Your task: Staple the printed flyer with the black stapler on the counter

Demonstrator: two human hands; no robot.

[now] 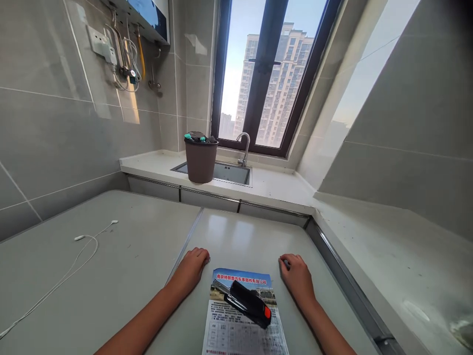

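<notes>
My left hand (192,266) rests on the pale tabletop, its fingers curled in and nothing visible in them. On the other side, my right hand (296,273) lies with its fingers also curled closed, and no object shows in it. Between the two hands is a printed leaflet (229,330) with a blue heading and red characters; its lower edge runs out of view. A black stapler (249,301) with an orange-red end lies diagonally across the leaflet, its metal part pointing up to the left. Neither hand touches the stapler or the leaflet.
A white cable (70,271) lies on the left of the table (148,231). Beyond the table, a brown bucket (201,160) with dark and teal contents stands at the front of the sink (232,173), near a curved faucet (244,148). A white counter (388,236) runs along the right.
</notes>
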